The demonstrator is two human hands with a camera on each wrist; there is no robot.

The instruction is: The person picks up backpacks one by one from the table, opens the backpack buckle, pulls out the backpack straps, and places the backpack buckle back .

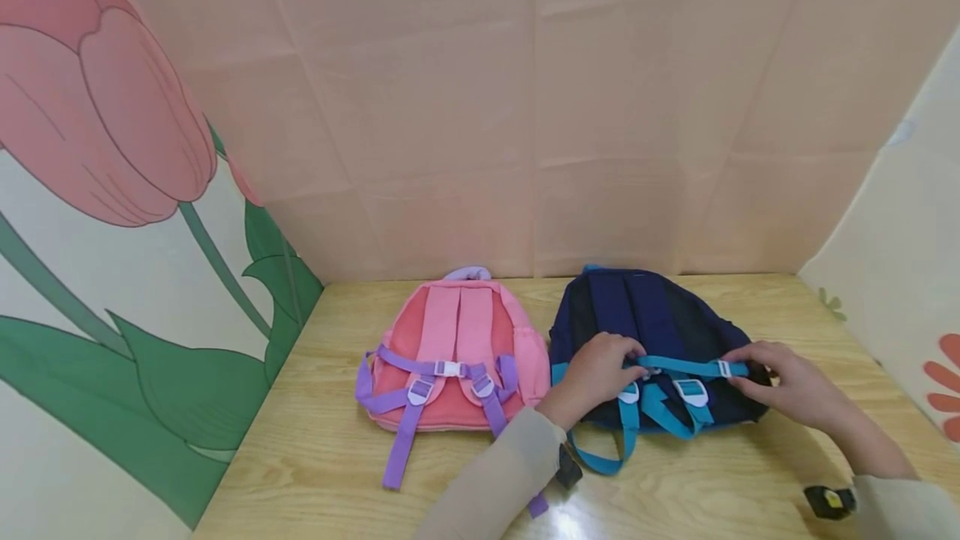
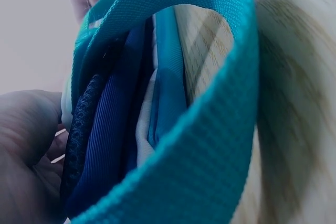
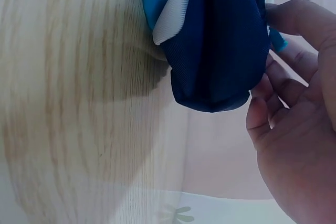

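Observation:
A navy backpack (image 1: pixel 615 298) lies with its shoulder-strap side up on the wooden table. Across its lower part runs a narrow teal strap (image 1: pixel 682 366), pulled nearly straight between both hands. My left hand (image 1: pixel 600 372) pinches the strap's left end, where a buckle is partly hidden by the fingers. At the other end, my right hand (image 1: pixel 787 380) holds the strap between thumb and fingers beside a white slider (image 1: pixel 724 368). In the right wrist view a teal strap tip (image 3: pixel 277 40) pokes out between the fingers. A loose teal webbing loop (image 2: pixel 210 129) fills the left wrist view.
Left of the navy bag lies a pink backpack (image 1: pixel 442 315) with purple straps (image 1: pixel 405 444), its white buckle (image 1: pixel 450 368) fastened. The wooden table (image 1: pixel 300 457) meets a beige-pink backing (image 1: pixel 525 107) behind. A tulip-painted wall (image 1: pixel 135 123) stands left; a flowered wall (image 1: pixel 915 273) stands right.

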